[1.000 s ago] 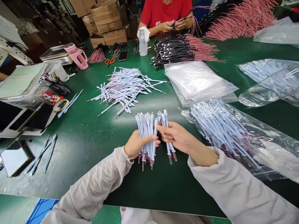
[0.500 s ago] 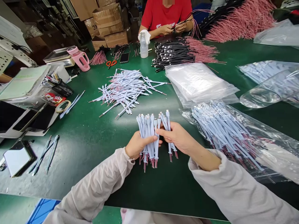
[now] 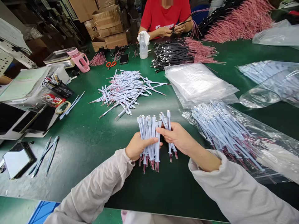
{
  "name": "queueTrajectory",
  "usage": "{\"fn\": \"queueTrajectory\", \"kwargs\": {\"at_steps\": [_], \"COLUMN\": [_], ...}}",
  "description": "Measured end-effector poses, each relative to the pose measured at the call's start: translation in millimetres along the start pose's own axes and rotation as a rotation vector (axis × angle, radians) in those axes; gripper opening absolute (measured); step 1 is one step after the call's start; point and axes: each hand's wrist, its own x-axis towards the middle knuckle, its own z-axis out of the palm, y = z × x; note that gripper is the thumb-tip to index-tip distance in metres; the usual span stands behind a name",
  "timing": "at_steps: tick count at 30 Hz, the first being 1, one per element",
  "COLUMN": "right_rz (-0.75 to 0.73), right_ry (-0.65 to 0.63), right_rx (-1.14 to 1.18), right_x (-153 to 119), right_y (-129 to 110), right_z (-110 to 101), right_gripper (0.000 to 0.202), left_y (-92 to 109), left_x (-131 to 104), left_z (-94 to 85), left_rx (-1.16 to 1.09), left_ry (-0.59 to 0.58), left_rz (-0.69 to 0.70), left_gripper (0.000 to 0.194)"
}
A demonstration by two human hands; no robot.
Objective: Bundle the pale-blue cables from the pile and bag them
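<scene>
My left hand (image 3: 136, 147) grips a thick upright bundle of short white cables (image 3: 149, 133) with red wire ends pointing down, held just above the green table (image 3: 88, 137). My right hand (image 3: 178, 138) holds a smaller bunch of the same cables (image 3: 168, 124) right beside the bundle, its fingertips touching the bundle's outer cable. A loose heap of white cables (image 3: 127, 88) lies farther out on the table.
An open clear bag of white cables (image 3: 229, 133) lies to the right, a stack of empty bags (image 3: 198, 81) behind it. Black and pink cables (image 3: 177, 51) lie before a person in red (image 3: 167, 15). Phones (image 3: 25, 119), tape, a pink jug (image 3: 79, 59) and scissors sit left.
My hands have stayed nearly in place. One cable has passed from the right bunch to the left bundle's outer edge, and the two bunches sit closer together.
</scene>
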Motion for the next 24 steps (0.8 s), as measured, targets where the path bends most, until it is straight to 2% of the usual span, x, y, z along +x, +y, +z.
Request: {"fn": "queueTrajectory", "kwargs": {"at_steps": [11,17,24], "right_rz": [-0.022,-0.039,0.031], "right_ry": [0.017,0.065,0.109], "right_rx": [-0.058,-0.103,0.242], "right_x": [0.1,-0.9,0.0], "right_y": [0.9,-2.0,-2.3], "right_z": [-0.5,0.2,-0.5], "right_gripper": [0.032,0.033,0.033], "left_y": [1.0,-0.3,-0.3], "left_x": [-0.7,-0.8,-0.8], "left_z": [-1.2,-1.2,2.9], "left_rx": [0.03,0.036,-0.072], "left_ry": [0.005,0.014,-0.001], "left_rz": [-0.004,0.042,0.059], "left_gripper": [0.042,0.034,0.032]}}
